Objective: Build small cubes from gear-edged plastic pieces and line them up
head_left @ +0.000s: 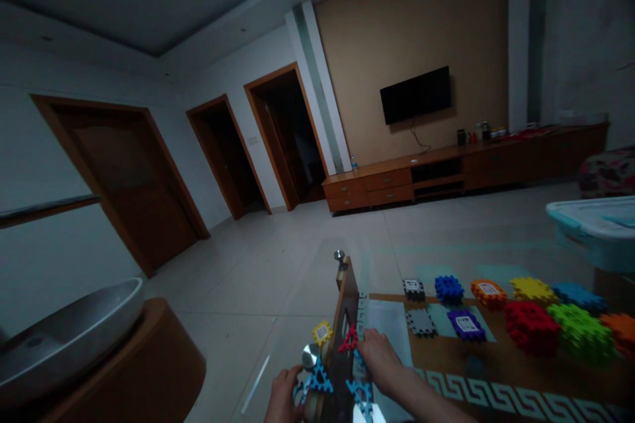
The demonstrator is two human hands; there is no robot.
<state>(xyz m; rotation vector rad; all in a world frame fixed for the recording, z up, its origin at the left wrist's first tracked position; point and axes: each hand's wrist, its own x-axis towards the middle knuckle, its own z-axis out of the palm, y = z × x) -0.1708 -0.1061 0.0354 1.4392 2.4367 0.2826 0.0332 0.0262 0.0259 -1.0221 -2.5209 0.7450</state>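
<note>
At the bottom of the view my left hand [284,395] is curled around a blue triangular foam puzzle piece [317,380], near a round metal knob [310,355]. My right hand [380,355] rests closed at the table's near corner, its fingers on a red triangular foam piece [348,342]. Another blue triangular piece [361,394] lies just below that hand. A small yellow piece [322,332] sits past the red one. Both hands work at the edge of the glass-topped wooden table [496,396].
Foam cubes in blue [449,289], orange [489,292], yellow, red [530,327], green [580,334] and purple stand across the table. A pale blue lidded bin [595,231] is at right. A metal basin [69,337] rests on a round wooden stand at left. Tiled floor lies beyond.
</note>
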